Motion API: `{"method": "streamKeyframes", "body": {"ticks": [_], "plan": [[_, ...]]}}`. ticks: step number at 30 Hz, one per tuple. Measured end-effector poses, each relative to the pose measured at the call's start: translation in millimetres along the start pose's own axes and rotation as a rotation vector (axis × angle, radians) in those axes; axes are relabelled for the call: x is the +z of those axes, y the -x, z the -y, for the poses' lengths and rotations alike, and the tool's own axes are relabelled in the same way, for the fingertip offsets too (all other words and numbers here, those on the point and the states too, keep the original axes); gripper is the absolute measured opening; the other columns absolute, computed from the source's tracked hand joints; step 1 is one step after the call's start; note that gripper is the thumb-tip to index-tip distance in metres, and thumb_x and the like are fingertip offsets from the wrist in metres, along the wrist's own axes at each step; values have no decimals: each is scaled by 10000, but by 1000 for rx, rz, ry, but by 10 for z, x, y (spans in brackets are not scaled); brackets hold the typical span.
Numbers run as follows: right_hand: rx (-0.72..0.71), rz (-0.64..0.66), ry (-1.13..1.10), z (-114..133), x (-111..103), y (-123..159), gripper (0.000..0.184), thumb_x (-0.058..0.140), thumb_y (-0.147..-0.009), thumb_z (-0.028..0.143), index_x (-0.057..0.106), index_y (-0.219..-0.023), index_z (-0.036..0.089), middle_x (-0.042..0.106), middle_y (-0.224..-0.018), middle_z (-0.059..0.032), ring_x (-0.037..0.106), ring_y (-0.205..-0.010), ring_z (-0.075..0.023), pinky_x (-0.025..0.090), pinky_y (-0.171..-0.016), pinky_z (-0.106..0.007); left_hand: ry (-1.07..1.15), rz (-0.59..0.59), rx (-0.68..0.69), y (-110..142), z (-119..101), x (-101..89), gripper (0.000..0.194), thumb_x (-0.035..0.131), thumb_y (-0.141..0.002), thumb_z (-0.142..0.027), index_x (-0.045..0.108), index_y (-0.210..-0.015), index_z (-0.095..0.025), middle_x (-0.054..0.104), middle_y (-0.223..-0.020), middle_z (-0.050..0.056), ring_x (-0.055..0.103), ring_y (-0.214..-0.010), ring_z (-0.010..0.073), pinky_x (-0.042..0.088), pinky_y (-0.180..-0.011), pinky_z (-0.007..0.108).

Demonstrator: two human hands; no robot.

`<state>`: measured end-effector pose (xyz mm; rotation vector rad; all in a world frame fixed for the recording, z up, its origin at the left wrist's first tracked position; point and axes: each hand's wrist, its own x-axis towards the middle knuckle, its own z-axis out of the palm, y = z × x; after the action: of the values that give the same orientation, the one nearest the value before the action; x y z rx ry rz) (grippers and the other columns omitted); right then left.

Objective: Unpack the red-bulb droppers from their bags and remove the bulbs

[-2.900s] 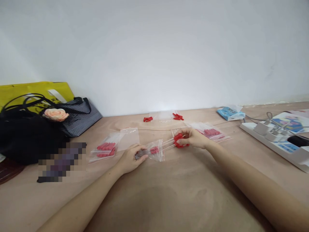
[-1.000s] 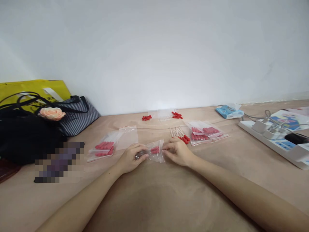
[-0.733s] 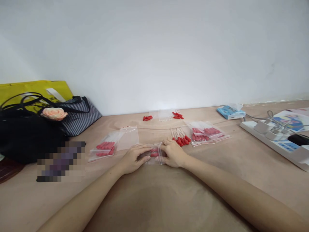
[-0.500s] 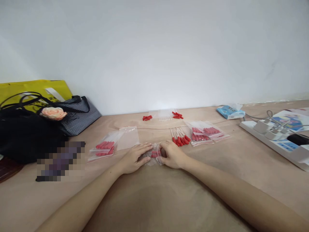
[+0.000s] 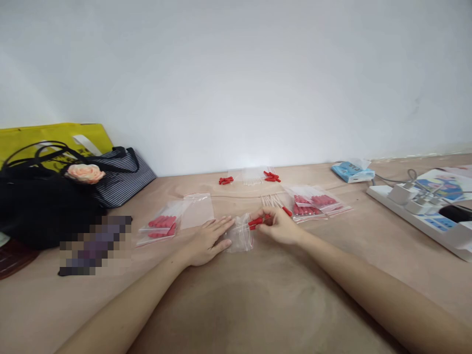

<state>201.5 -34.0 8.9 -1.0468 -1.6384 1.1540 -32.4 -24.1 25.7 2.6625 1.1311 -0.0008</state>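
Note:
My left hand (image 5: 209, 241) lies flat with its fingers stretched, the fingertips and thumb at the left edge of a small clear plastic bag (image 5: 239, 238) on the table. At the bag's right end, my right hand (image 5: 282, 225) has its fingers closed on several red elongated pieces (image 5: 255, 223). Whether their ends are inside the bag I cannot tell. Just behind this hand lie red-tipped white sticks (image 5: 272, 200), partly hidden by it. Nearby on the right are zip bags of red pieces (image 5: 308, 206). Another zip bag with red pieces (image 5: 159, 228) lies left of my left hand.
An empty-looking zip bag (image 5: 198, 210) lies behind my left hand. White sticks (image 5: 252, 180) and red pieces (image 5: 226, 180) lie near the wall. Bags (image 5: 121, 174) stand on the left; a tissue pack (image 5: 352, 172) and power strip (image 5: 416, 216) are on the right.
My right hand has moved right, and the red pieces seen within the clear bag now show at its right end in my fingers. My left hand has stayed nearly still.

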Motion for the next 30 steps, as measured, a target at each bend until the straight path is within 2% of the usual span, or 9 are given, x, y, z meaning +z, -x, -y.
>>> {"method": "streamKeyframes", "body": {"ticks": [3,6,9,14,18,21,23,27,30], "plan": [[32,-58,-88,101,-275,-58,199,608,-607,248,546,-775,160,593,-620,9,513,-488,-91,416,-486,-233,-15,4,0,-14,11,8,541,239,-877,-489,155,-1363,-265,136,-1440,16,138,-1317,172,109,-1074,389],[-83,-262,-38,146,-462,-98,215,616,-635,300,552,-783,158,594,-646,2,529,-529,-96,423,-513,-238,-28,18,-11,-17,11,14,547,230,-872,-507,178,-1358,-262,119,-1442,22,128,-1319,174,102,-1074,385],[-225,-422,156,126,-495,-109,201,605,-667,295,583,-807,152,614,-709,-24,558,-616,-116,441,-578,-256,-33,11,-40,-5,-2,14,552,228,-868,-515,181,-1357,-264,120,-1442,26,125,-1320,181,115,-1070,389],[-367,-464,273,103,-506,-135,205,574,-718,299,587,-865,156,627,-734,-36,583,-652,-134,467,-604,-270,-46,-9,-121,12,-36,26,544,231,-869,-502,203,-1354,-257,130,-1441,31,129,-1319,189,124,-1063,402],[-479,-571,384,66,-595,-151,157,539,-756,279,565,-861,164,612,-753,-39,582,-663,-135,476,-613,-273,-104,-73,-256,6,-108,61,567,255,-862,-488,255,-1345,-191,213,-1422,81,183,-1305,227,166,-1047,424],[-631,-491,695,-14,-550,-125,123,477,-795,208,565,-878,181,603,-805,-53,569,-720,-145,470,-661,-282,-162,-169,-335,-19,-199,69,541,306,-853,-435,374,-1288,-120,353,-1353,138,311,-1244,268,244,-1013,427],[-726,-362,914,-81,-469,-104,174,416,-825,161,563,-918,166,596,-856,-84,555,-776,-161,461,-690,-289,-167,-209,-259,-48,-250,61,489,313,-859,-369,392,-1275,-124,376,-1340,126,337,-1230,245,254,-1017,394],[-785,-169,1245,-180,-334,-82,228,363,-851,113,576,-931,117,585,-843,-110,519,-759,-176,433,-683,-290,-92,-115,-1,-105,-276,68,465,268,-885,-405,283,-1329,-266,209,-1428,30,183,-1306,202,155,-1059,398],[-742,-87,1349,-191,-303,-78,218,376,-859,125,588,-910,131,573,-852,-96,498,-762,-174,406,-689,-284,-26,-42,27,-128,-261,97,444,242,-889,-441,262,-1321,-339,189,-1431,-3,154,-1313,215,122,-1049,465]]}}
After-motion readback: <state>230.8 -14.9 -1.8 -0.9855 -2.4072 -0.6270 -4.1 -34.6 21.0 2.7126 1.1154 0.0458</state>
